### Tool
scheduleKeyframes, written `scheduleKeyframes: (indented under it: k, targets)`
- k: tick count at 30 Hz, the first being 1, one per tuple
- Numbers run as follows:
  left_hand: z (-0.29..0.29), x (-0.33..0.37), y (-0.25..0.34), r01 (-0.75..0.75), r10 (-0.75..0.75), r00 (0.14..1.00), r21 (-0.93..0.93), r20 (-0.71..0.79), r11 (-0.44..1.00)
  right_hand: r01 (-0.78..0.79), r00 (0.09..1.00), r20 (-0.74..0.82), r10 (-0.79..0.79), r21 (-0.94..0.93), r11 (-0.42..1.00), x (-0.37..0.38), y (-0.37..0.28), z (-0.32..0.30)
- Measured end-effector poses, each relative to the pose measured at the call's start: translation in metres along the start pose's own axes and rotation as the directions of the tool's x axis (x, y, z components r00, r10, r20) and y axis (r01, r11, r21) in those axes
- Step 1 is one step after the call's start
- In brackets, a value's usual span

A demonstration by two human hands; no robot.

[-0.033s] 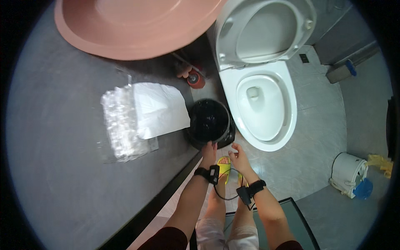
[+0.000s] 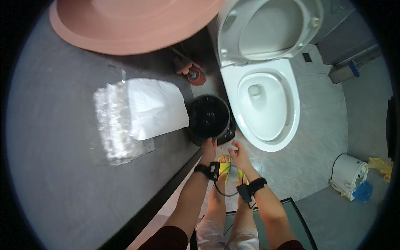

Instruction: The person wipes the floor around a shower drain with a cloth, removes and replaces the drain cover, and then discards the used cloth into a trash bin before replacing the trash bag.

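Observation:
A black round trash bin (image 2: 207, 118) stands between the grey counter and the toilet; its inside looks dark and shiny, as if lined with a bag. At its near rim, my left hand (image 2: 208, 149) is closed on the edge, the fingers partly hidden. My right hand (image 2: 240, 157) hovers just right of the bin, with fingers loosely bent and apart and nothing visible in them. On the counter to the left lie a white sheet-like piece (image 2: 156, 109) and a crinkled clear plastic package (image 2: 111, 129), side by side.
The white toilet (image 2: 266, 143) with raised lid is close on the right. A pink basin (image 2: 125, 43) overhangs the grey counter (image 2: 62, 166) at the far left. A red object (image 2: 196, 77) sits behind the bin. A white bucket (image 2: 348, 171) stands at right.
The whole view has shifted slightly, and the counter things appear a little farther left. Both hands keep nearly the same place and pose by the bin.

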State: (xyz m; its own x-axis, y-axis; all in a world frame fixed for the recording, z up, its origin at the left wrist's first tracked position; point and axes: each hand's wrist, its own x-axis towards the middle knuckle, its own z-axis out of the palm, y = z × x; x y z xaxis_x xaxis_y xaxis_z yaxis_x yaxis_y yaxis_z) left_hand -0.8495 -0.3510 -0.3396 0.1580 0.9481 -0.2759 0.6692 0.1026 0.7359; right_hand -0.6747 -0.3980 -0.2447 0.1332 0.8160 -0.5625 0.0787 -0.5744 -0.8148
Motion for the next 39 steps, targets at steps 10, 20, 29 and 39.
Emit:
scheduleKeyframes:
  k: [10, 20, 29, 39]
  targets:
    - [0.044, 0.108, -0.048, 0.32, -0.563, 0.794, -0.945, 0.228, 0.07, 0.033, 0.998, 0.061, -0.029, -0.055, 0.998, 0.112, 0.054, 0.004]
    - [0.052, 0.167, -0.08, 0.276, -0.508, 0.858, -0.904, 0.077, 0.327, 0.044, 0.997, 0.066, -0.045, 0.018, 0.999, 0.138, 0.059, 0.02]
    - [0.037, 0.074, -0.05, 0.145, -0.167, 0.986, 0.381, 0.026, 0.913, 0.109, 0.99, 0.09, -0.109, -0.001, 0.994, 0.084, 0.028, 0.005]
    - [-0.044, -0.092, 0.132, 0.431, -0.361, 0.897, -0.685, 0.255, 0.587, -0.028, 0.983, 0.183, -0.017, 0.24, 0.97, -0.076, -0.042, -0.075]
